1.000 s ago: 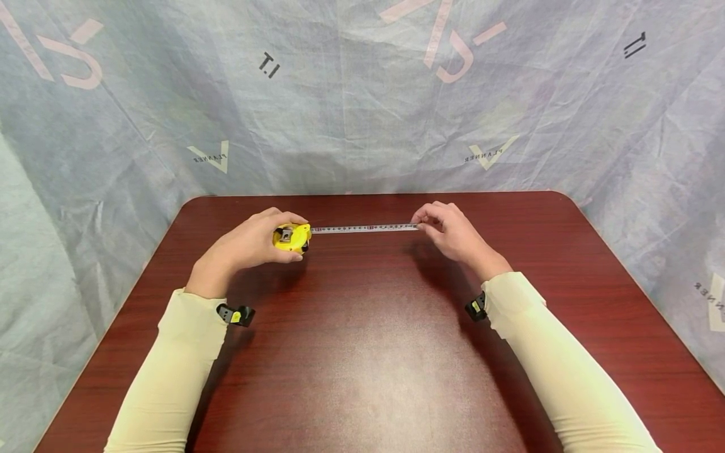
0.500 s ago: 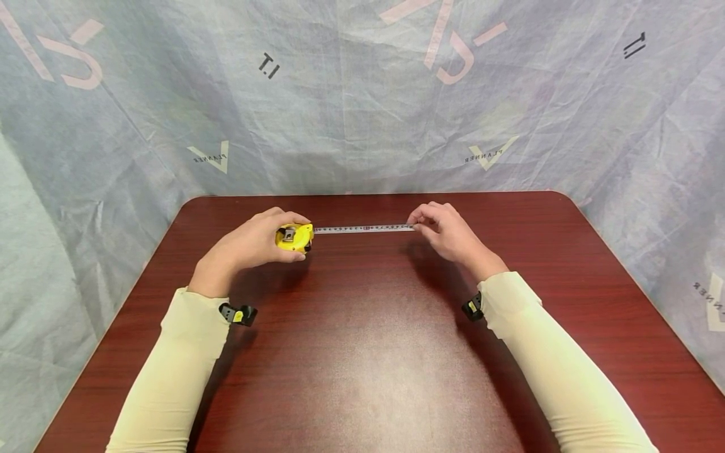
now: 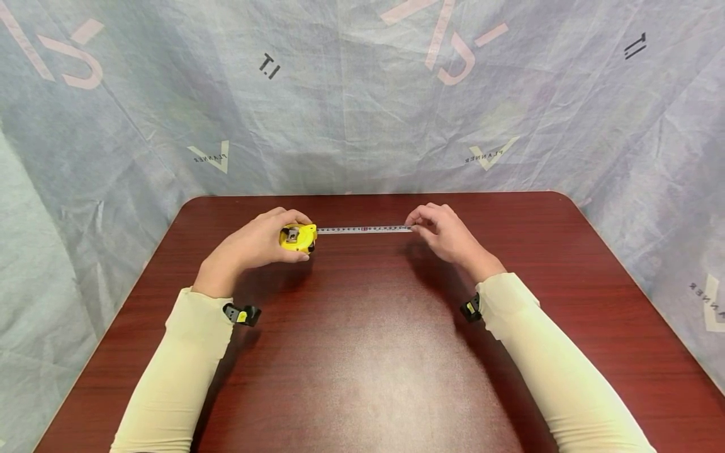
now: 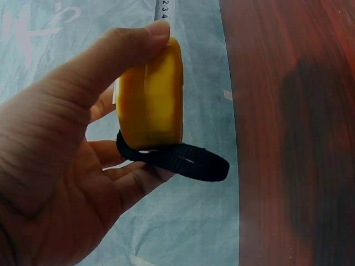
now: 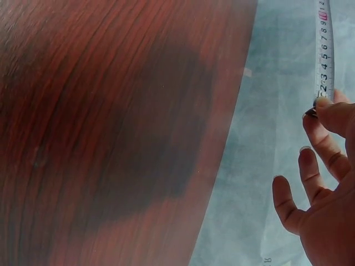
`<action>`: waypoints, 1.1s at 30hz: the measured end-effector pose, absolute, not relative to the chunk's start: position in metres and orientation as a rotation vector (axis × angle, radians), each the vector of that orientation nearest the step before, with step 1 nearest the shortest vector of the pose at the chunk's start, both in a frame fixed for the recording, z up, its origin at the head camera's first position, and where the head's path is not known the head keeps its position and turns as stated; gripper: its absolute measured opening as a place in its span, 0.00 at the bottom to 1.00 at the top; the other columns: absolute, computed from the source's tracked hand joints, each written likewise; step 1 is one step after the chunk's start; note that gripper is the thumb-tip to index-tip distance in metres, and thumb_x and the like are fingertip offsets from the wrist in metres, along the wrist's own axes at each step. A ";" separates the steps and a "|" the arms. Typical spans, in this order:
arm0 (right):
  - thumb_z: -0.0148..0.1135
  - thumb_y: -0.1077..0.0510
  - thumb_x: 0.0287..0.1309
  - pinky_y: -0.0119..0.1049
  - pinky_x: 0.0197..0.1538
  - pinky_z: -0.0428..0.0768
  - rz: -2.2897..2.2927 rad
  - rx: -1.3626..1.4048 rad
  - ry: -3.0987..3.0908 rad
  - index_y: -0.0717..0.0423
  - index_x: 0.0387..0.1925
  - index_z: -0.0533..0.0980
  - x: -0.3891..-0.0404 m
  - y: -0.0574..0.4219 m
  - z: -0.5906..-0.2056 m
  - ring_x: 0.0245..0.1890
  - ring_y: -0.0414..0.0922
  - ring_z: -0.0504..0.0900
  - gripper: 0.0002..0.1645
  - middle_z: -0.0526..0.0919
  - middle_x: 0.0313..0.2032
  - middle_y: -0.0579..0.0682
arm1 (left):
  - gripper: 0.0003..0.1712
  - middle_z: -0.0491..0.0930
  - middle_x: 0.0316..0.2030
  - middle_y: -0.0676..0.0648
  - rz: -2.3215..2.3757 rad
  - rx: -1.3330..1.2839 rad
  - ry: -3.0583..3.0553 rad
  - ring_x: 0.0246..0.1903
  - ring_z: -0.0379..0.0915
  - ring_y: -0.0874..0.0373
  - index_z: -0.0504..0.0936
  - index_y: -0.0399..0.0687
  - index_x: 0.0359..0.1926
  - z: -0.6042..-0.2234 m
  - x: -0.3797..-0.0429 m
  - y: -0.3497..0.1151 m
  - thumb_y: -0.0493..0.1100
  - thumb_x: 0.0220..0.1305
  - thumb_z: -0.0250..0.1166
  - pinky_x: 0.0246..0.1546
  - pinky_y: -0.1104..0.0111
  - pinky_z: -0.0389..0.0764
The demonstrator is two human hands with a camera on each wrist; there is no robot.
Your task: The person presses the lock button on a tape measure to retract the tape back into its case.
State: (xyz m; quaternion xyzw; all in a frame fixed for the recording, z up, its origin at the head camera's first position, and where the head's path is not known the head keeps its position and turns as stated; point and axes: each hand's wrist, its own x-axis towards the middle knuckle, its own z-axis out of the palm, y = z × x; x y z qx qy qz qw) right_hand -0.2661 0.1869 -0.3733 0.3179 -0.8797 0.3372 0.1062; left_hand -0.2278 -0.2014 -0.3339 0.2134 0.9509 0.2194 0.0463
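My left hand grips a yellow tape measure between thumb and fingers, held above the table. In the left wrist view the yellow case shows its rounded edge, and a black wrist strap hangs from its underside. A white measuring blade with printed numbers runs out of the case to the right, roughly level. My right hand pinches the blade's end between thumb and index finger. In the right wrist view the other fingers are spread loosely below the blade.
A dark red wooden table lies below both hands, with their shadows on it. Behind the table's far edge hangs a pale grey printed cloth. Small black cameras are strapped to both wrists.
The left hand with the tape case has shifted slightly right, and the right hand slightly left. The visible length of blade between them has shortened a little.
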 end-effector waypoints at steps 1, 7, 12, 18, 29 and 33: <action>0.67 0.70 0.64 0.47 0.49 0.67 0.993 0.939 -2.589 0.58 0.40 0.83 -0.266 0.187 -0.374 0.42 0.51 0.71 0.07 0.80 0.37 0.51 | 0.37 0.74 0.54 0.47 0.671 0.651 2.899 0.48 0.72 0.50 0.76 0.57 0.64 -0.334 -0.228 -0.201 0.53 0.54 0.80 0.49 0.55 0.75; 0.67 0.70 0.64 0.47 0.48 0.66 0.986 0.945 -2.580 0.56 0.40 0.82 -0.267 0.185 -0.375 0.41 0.51 0.71 0.07 0.80 0.37 0.50 | 0.36 0.74 0.54 0.48 0.687 0.649 2.901 0.47 0.72 0.51 0.77 0.58 0.63 -0.335 -0.227 -0.200 0.53 0.54 0.81 0.49 0.56 0.75; 0.68 0.70 0.64 0.47 0.49 0.66 0.987 0.950 -2.566 0.55 0.39 0.82 -0.267 0.182 -0.375 0.41 0.51 0.73 0.08 0.81 0.36 0.50 | 0.36 0.73 0.54 0.47 0.689 0.655 2.895 0.48 0.72 0.50 0.77 0.58 0.63 -0.336 -0.228 -0.199 0.53 0.54 0.80 0.49 0.55 0.75; 0.68 0.71 0.62 0.46 0.47 0.67 1.006 0.972 -2.550 0.54 0.39 0.82 -0.266 0.179 -0.375 0.41 0.50 0.73 0.10 0.81 0.36 0.50 | 0.37 0.73 0.55 0.46 0.673 0.654 2.890 0.49 0.72 0.49 0.76 0.57 0.64 -0.336 -0.228 -0.197 0.55 0.56 0.79 0.49 0.54 0.75; 0.68 0.70 0.63 0.48 0.50 0.67 1.008 0.970 -2.569 0.55 0.39 0.83 -0.266 0.174 -0.374 0.42 0.51 0.72 0.08 0.80 0.36 0.50 | 0.37 0.73 0.55 0.47 0.673 0.655 2.895 0.48 0.72 0.49 0.77 0.58 0.64 -0.336 -0.228 -0.194 0.55 0.54 0.80 0.48 0.55 0.75; 0.68 0.70 0.63 0.47 0.49 0.66 1.002 0.970 -2.570 0.57 0.39 0.83 -0.265 0.172 -0.374 0.41 0.51 0.72 0.07 0.80 0.36 0.50 | 0.37 0.73 0.54 0.47 0.668 0.668 2.893 0.48 0.72 0.49 0.77 0.57 0.64 -0.337 -0.228 -0.193 0.55 0.55 0.80 0.49 0.55 0.75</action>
